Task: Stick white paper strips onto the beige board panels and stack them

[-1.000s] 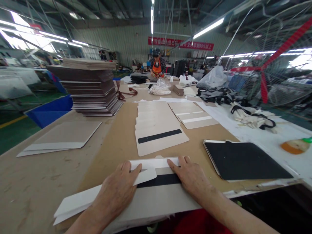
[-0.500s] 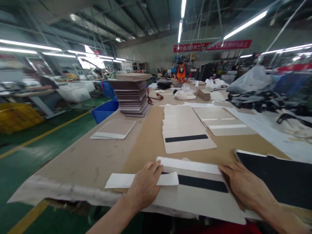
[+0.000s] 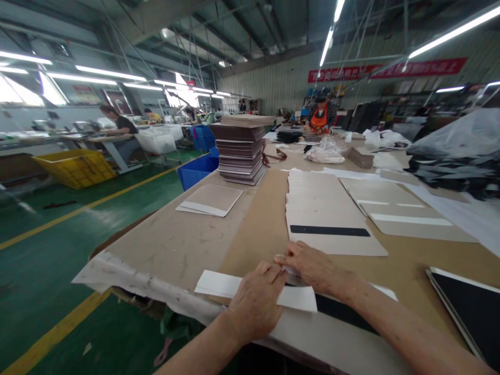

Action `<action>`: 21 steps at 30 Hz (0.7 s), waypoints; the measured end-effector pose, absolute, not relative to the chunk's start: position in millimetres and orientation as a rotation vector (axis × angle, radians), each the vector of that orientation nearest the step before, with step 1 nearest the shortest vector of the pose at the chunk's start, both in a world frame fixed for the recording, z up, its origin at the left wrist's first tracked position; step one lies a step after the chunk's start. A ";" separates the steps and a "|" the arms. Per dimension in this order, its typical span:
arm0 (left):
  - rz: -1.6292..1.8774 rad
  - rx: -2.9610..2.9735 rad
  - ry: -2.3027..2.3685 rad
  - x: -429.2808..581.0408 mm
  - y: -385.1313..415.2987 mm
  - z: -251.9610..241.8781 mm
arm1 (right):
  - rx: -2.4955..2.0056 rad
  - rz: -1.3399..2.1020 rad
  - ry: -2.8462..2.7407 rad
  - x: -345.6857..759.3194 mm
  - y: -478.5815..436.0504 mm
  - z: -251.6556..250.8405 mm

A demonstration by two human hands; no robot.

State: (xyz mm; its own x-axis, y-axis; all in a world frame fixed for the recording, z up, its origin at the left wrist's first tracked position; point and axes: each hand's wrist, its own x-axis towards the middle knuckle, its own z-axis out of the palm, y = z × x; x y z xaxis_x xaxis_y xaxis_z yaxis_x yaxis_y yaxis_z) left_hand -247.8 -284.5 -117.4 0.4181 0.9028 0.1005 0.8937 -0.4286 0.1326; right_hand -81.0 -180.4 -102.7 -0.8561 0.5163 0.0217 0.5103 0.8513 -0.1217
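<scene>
A beige panel (image 3: 308, 333) with a black band (image 3: 344, 312) lies at the table's front edge, partly under my forearms. My left hand (image 3: 258, 297) is closed around a few loose white strips (image 3: 216, 284), which stick out on both sides over the panel. At the panel's upper left corner, my right hand (image 3: 316, 268) has its fingers bent together, touching the left fingertips. Whatever sits between those fingertips is hidden. A white strip (image 3: 385, 291) along the panel's far edge shows beyond the right forearm.
Overlapping beige panels (image 3: 324, 208) lie ahead, the nearest with a black band. White-striped panels (image 3: 410, 208) are right of them, black panels (image 3: 469, 307) at the right edge. Left stand a tall board stack (image 3: 240, 151) and two flat panels (image 3: 213, 200). A person (image 3: 322, 117) works opposite.
My right hand has moved left from the panel's right corner to its left corner, meeting my left hand. The left hand keeps the white strips. The view has turned left.
</scene>
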 end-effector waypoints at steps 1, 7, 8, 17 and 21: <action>0.252 2.595 1.640 -248.2 -284.1 -118.6 | -0.810 0.155 -2.987 -83.2 -178.1 -105.1; 0.285 2.580 1.627 -249.7 -281.7 -122.2 | -0.766 -0.092 -3.008 -87.7 -182.2 -108.3; 0.293 2.578 1.623 -249.4 -281.4 -121.8 | -0.768 -0.122 -3.010 -89.2 -183.5 -108.4; 0.352 2.563 1.643 -251.8 -286.3 -120.9 | -1.127 -0.229 -2.714 -76.2 -178.3 -99.5; 0.509 2.520 1.707 -257.4 -288.5 -128.8 | -1.429 0.018 -2.411 8.4 -201.5 -103.6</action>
